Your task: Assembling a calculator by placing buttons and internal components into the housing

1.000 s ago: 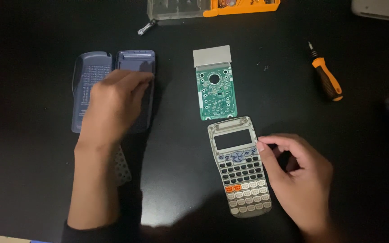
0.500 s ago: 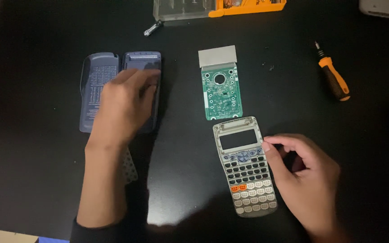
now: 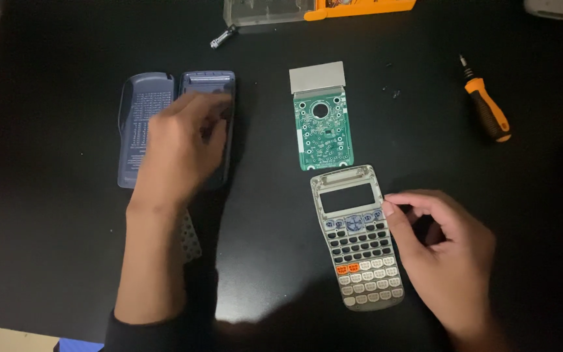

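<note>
On the black worktop (image 3: 47, 261), the left hand (image 3: 180, 146) lies flat over the blue-grey back shell (image 3: 219, 81), its grip loose, clenching nothing. The calculator front (image 3: 358, 244) lies face up below the green circuit board (image 3: 322, 130); the right hand (image 3: 447, 251) touches its right edge with fingertips, not closed. It looks light, stiff, thin plastic, best held by its long edges.

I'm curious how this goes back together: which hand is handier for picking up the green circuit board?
Probably the right hand. Its fingertips touch the calculator front, which lies just below the circuit board, with bare table between. The left hand rests on the blue back cover, farther off to the side.
</note>
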